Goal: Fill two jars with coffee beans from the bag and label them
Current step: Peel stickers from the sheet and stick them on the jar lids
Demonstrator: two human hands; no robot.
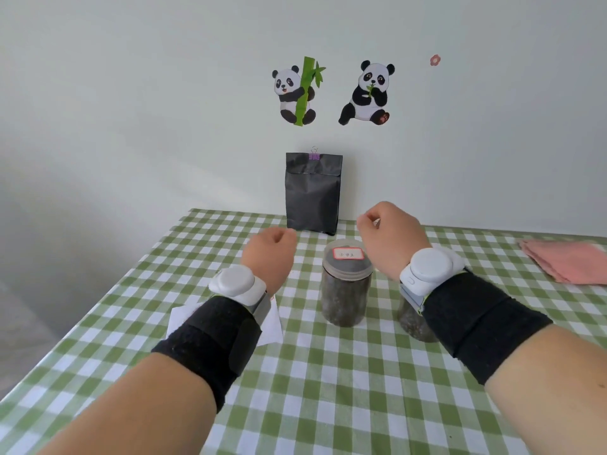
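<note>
Two filled jars; second jar (pixel 414 323), right of labelled jar (pixel 346 290), likely needs labelling; left hand (pixel 269 254) fisted, right hand (pixel 391 238) unclear.

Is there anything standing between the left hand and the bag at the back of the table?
Nothing visible does. The left hand hangs in front of the bag, with only tablecloth between them. The labelled jar stands to the right of that path, nearer the person.
</note>
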